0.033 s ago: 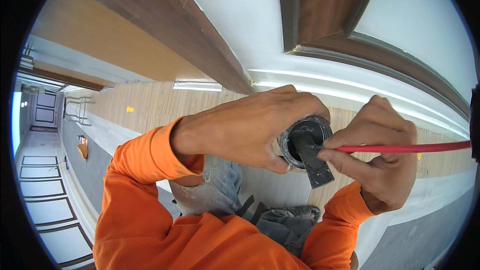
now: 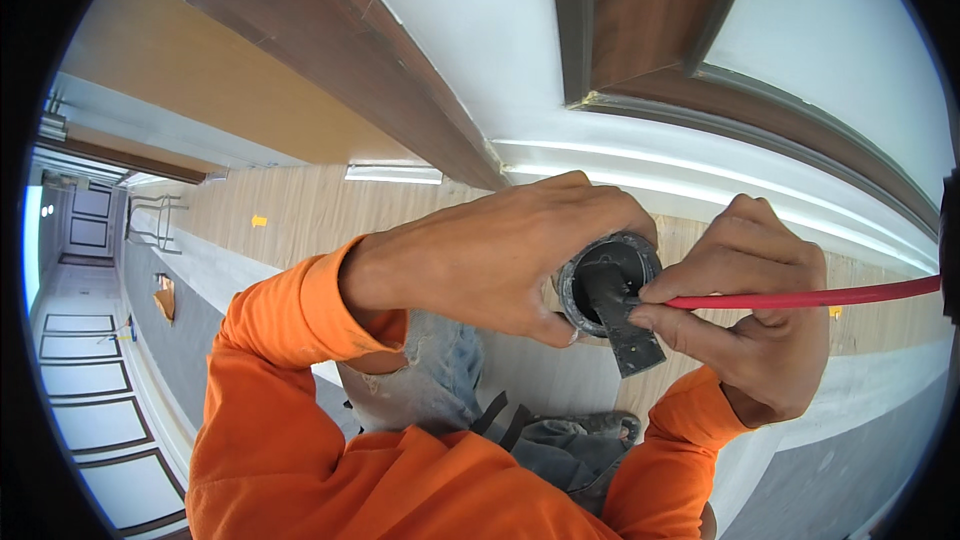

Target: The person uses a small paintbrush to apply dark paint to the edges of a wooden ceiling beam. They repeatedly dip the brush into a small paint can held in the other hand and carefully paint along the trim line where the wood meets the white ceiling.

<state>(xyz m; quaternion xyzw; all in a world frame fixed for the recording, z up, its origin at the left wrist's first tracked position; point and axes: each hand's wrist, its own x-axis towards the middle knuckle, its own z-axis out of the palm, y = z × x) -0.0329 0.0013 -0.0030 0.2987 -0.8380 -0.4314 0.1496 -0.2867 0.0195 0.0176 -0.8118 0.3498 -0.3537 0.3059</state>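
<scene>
My left hand [image 2: 520,250] wraps round a small black round pot [image 2: 572,305] with a worn, smeared rim, its mouth facing me. Out of the mouth and over the rim lies a flat black strip [image 2: 632,345], with its lower end sticking out toward me. My right hand [image 2: 755,305] pinches a slim red rod [image 2: 850,296] between thumb and forefinger, close to the strip. The rod runs off toward the right edge. Its working end is dark and mostly hidden by the fingertips, so its kind is unclear.
A white wall with dark brown moulding [image 2: 660,95] rises ahead, its white skirting [image 2: 760,185] along the wood-look floor [image 2: 300,210]. A brown door frame [image 2: 330,40] stands at left. Further left are a metal stand [image 2: 155,220] and an orange-brown piece [image 2: 164,300] on grey covering.
My right hand has shifted slightly left with the red rod. The black strip and pot have also moved a little left. Both grips stay the same.
</scene>
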